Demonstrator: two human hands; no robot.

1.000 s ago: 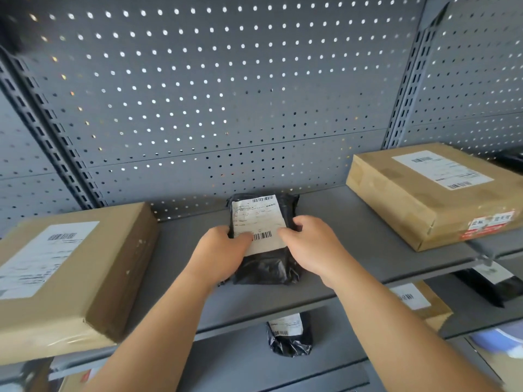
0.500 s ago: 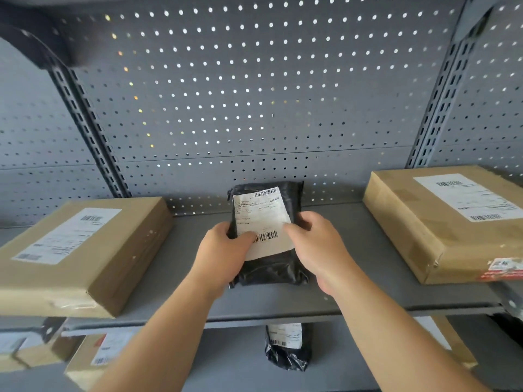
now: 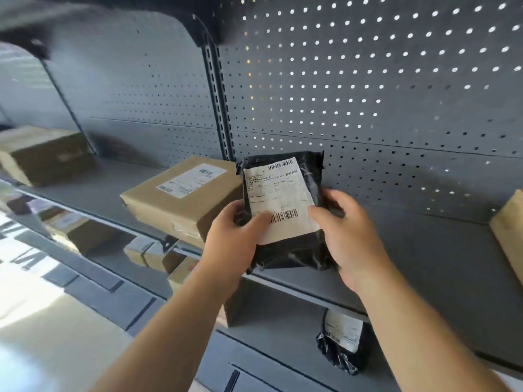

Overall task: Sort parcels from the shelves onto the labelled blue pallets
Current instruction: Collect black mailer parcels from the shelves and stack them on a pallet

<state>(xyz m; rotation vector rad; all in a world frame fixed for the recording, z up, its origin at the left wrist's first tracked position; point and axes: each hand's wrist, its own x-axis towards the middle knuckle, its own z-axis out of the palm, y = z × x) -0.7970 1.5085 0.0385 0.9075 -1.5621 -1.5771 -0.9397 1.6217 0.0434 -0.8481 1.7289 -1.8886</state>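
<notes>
Black parcel point(image 3: 291, 253) gripped by left hand point(image 3: 235, 239) and right hand point(image 3: 351, 239), shelf point(image 3: 113, 176) left of grip holds a cardboard box point(image 3: 181, 196)

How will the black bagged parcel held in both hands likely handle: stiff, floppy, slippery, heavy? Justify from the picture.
Probably floppy: the black parcel is a wrinkled plastic bag, creased at its lower end. Likely slippery: its film looks glossy, though the paper label offers better purchase. Seemingly light: the left hand and right hand hold it by its sides alone.
</notes>
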